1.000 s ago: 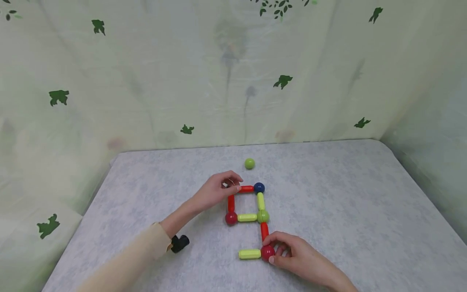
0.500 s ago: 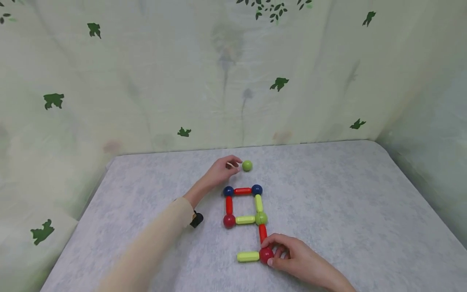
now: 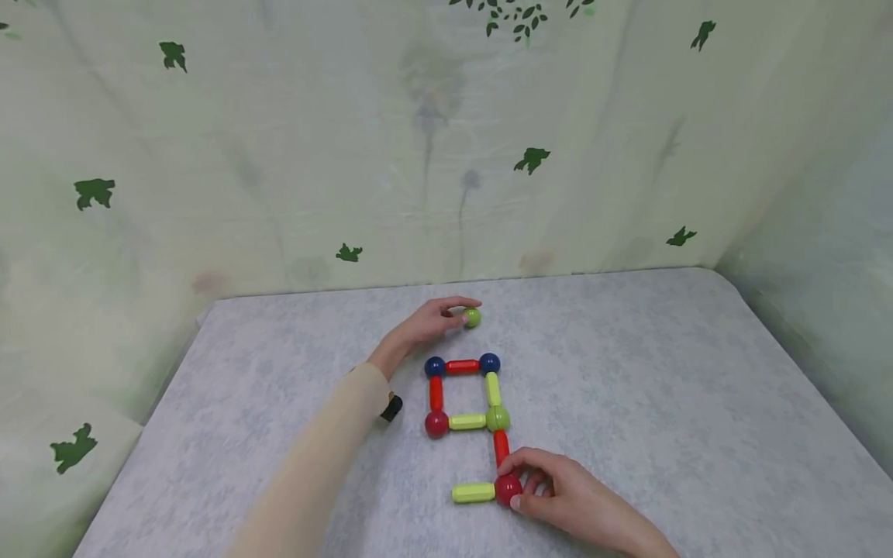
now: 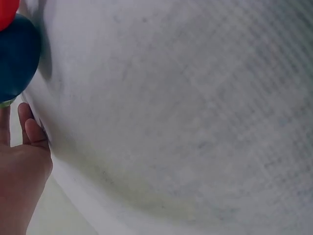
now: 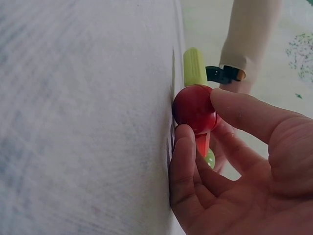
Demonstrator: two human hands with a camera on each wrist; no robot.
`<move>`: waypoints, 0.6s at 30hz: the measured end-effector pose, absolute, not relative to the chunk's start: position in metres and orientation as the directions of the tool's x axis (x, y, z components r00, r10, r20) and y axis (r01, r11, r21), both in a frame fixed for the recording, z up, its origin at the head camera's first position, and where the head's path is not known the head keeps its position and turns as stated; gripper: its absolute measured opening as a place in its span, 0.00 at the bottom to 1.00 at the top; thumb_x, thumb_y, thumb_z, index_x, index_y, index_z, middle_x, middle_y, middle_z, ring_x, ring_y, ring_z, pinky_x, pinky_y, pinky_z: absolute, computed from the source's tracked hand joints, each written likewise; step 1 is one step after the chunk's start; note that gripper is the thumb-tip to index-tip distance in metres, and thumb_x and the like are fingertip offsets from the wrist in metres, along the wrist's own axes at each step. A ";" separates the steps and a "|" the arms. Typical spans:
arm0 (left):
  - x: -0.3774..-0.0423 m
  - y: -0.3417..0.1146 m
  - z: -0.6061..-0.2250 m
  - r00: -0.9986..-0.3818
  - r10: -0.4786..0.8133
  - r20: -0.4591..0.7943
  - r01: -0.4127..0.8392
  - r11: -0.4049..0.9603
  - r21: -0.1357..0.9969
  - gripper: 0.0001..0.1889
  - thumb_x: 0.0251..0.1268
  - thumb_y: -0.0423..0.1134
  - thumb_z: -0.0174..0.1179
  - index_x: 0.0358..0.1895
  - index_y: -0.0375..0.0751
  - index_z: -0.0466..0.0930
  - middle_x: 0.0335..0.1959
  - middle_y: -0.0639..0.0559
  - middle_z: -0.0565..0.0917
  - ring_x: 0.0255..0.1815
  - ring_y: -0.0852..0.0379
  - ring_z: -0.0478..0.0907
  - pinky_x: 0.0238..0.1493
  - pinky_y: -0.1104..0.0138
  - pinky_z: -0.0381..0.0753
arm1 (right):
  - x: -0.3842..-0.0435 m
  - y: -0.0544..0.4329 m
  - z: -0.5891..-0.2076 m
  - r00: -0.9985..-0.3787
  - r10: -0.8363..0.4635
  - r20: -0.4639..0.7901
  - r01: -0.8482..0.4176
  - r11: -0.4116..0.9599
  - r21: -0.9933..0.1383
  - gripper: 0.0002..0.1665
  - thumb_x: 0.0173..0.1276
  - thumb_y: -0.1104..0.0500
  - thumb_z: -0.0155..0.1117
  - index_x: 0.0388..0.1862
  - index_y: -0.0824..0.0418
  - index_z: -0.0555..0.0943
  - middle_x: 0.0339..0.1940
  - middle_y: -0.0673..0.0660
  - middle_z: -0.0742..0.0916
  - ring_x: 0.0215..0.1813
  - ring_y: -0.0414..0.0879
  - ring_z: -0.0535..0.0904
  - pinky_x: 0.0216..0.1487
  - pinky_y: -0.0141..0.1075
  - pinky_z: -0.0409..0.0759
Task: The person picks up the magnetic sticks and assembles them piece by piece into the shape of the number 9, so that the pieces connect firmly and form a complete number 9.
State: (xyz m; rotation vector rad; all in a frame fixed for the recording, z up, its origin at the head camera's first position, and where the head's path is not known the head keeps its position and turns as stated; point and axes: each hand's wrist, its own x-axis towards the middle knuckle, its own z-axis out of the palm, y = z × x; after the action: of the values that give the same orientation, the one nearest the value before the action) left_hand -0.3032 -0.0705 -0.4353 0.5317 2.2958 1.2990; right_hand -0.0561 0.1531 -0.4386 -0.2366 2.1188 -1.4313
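Observation:
At the back of the table my left hand (image 3: 432, 319) has its thumb against a loose green ball (image 3: 473, 318) and its fingers over the top. My right hand (image 3: 568, 496) grips a red ball (image 5: 194, 108) between thumb and fingers. That ball joins a yellow-green rod (image 3: 473, 493) on its left and a red rod (image 3: 501, 448) leading up to another green ball (image 3: 498, 418). Beyond it, red and yellow-green rods form a square, with blue balls (image 3: 490, 363) at the two far corners and a second red ball (image 3: 436, 424) at the near left.
A pale cloth covers the table (image 3: 628, 387). Behind it hangs a light curtain (image 3: 293, 155) with green leaf and bird shapes. A black wrist camera (image 3: 392, 408) sits under the left sleeve, to the left of the square.
My left hand has left the square's far left corner, uncovering a blue ball there, and moved back and right to the loose green ball. My right hand stays on the red ball.

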 end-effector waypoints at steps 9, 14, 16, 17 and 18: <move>-0.304 -0.065 -0.442 -0.853 0.508 -0.118 0.186 0.508 0.841 0.20 0.70 0.34 0.58 0.64 0.46 0.77 0.64 0.50 0.74 0.57 0.46 0.71 0.57 0.57 0.73 | -0.055 0.155 -0.439 -0.833 -0.447 -0.325 0.133 0.408 -0.903 0.16 0.64 0.59 0.69 0.50 0.49 0.81 0.40 0.52 0.81 0.38 0.48 0.76 0.33 0.34 0.76; -0.303 -0.073 -0.445 -0.878 0.469 -0.099 0.157 0.477 0.865 0.21 0.69 0.34 0.60 0.64 0.44 0.76 0.61 0.49 0.76 0.56 0.48 0.71 0.56 0.60 0.73 | -0.054 0.155 -0.440 -0.837 -0.453 -0.307 0.113 0.406 -0.907 0.15 0.65 0.58 0.69 0.50 0.48 0.81 0.40 0.51 0.81 0.37 0.48 0.76 0.33 0.33 0.75; -0.303 -0.077 -0.446 -0.884 0.453 -0.115 0.121 0.459 0.880 0.21 0.70 0.35 0.60 0.65 0.45 0.76 0.60 0.49 0.76 0.55 0.49 0.72 0.53 0.61 0.74 | -0.054 0.155 -0.440 -0.838 -0.454 -0.303 0.108 0.406 -0.908 0.15 0.65 0.58 0.69 0.50 0.48 0.81 0.39 0.51 0.81 0.37 0.48 0.76 0.33 0.33 0.75; -0.303 -0.079 -0.446 -0.886 0.447 -0.121 0.107 0.452 0.886 0.21 0.70 0.36 0.60 0.65 0.45 0.75 0.60 0.49 0.76 0.55 0.49 0.73 0.52 0.61 0.74 | -0.054 0.155 -0.440 -0.838 -0.454 -0.302 0.107 0.406 -0.908 0.15 0.65 0.58 0.69 0.50 0.48 0.81 0.39 0.51 0.81 0.37 0.48 0.76 0.33 0.33 0.75; -0.302 -0.081 -0.445 -0.888 0.440 -0.131 0.088 0.445 0.891 0.22 0.70 0.37 0.60 0.65 0.46 0.75 0.60 0.49 0.76 0.54 0.50 0.73 0.50 0.62 0.75 | -0.054 0.155 -0.440 -0.838 -0.455 -0.300 0.105 0.406 -0.908 0.15 0.65 0.58 0.69 0.50 0.48 0.81 0.39 0.51 0.81 0.37 0.48 0.76 0.33 0.33 0.75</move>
State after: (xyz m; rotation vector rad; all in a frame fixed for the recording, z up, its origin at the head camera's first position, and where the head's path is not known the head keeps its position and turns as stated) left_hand -0.3021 -0.0807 -0.4455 0.4498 2.3571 1.4234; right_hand -0.0540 0.1550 -0.4395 -0.2974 2.1548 -1.4446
